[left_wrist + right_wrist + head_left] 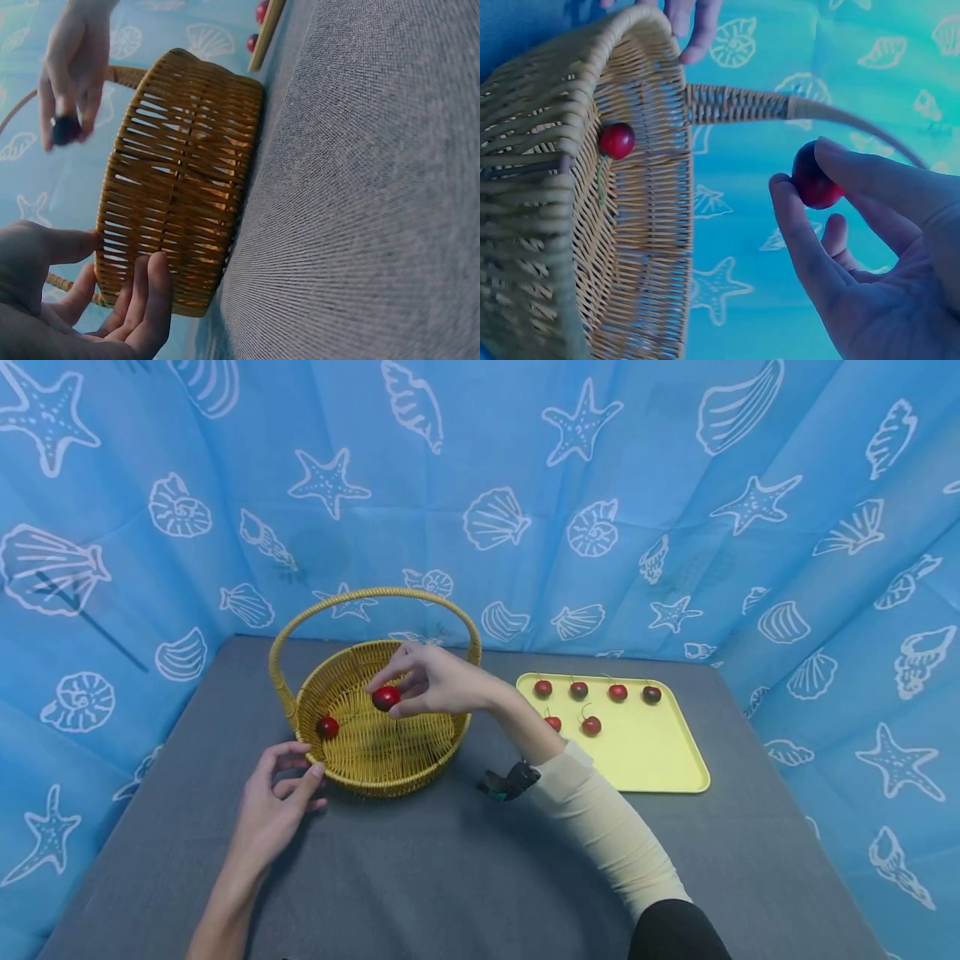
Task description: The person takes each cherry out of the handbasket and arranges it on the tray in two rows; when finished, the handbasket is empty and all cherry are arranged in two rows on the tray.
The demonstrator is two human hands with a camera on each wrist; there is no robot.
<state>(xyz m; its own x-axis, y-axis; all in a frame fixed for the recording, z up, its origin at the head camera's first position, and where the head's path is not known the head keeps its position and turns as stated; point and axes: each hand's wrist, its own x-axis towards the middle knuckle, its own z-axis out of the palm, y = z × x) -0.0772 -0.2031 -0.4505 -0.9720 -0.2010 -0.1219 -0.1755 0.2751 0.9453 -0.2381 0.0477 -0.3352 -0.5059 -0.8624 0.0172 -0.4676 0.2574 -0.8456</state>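
My right hand [442,681] pinches a dark red cherry [386,697] between thumb and fingers above the opening of a woven basket [390,789]. In the right wrist view this cherry [815,180] looks darker on one side. Another cherry [327,727] lies inside the basket by its left wall; its green stem shows in the right wrist view. My left hand [277,797] holds the basket at its near left rim, with the thumb and index at the rim. Lower fingers [157,292] bend along the outer wall in the left wrist view.
A yellow tray [645,756] with several stemmed cherries stands to the right of the basket. The basket's tall handle [375,592] arches over its opening. Grey cloth [420,877] covers the table, and a blue shell-patterned curtain [480,460] hangs behind it and at the sides.
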